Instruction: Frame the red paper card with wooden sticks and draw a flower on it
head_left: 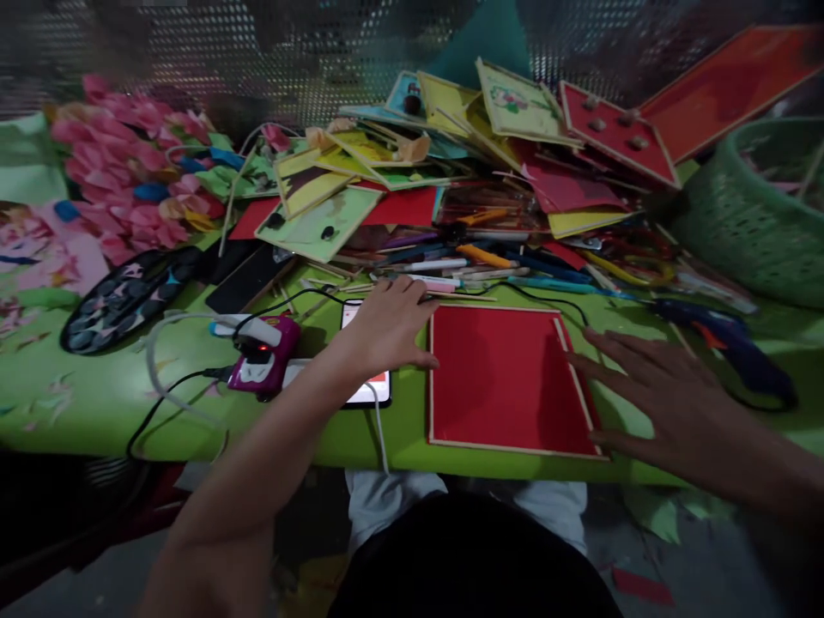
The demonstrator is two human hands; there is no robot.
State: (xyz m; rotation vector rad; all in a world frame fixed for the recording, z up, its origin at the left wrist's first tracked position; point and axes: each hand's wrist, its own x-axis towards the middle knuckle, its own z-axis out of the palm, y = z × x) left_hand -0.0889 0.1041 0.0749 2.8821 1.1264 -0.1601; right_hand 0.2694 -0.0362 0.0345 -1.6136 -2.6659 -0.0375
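A red panel (495, 378) edged with thin wooden sticks lies flat at the front of the green table. My left hand (394, 324) is open over the panel's upper left corner, its thumb near the left edge. Under that forearm lies a lit phone (379, 393), partly hidden, with a white cable crossing it. On the other side, my right hand (663, 395) is open with fingers spread. Its fingertips are at the panel's right edge; whether they touch it I cannot tell. Nothing shows in either hand.
A blue glue gun (734, 348) lies to the right, before a green basket (740, 206). Stick-framed cards (524, 107) pile up behind several pens (438, 264). Leftward are a purple power adapter (270, 356) with cables, a dark patterned sole-shaped piece (129, 300) and pink paper petals (129, 163).
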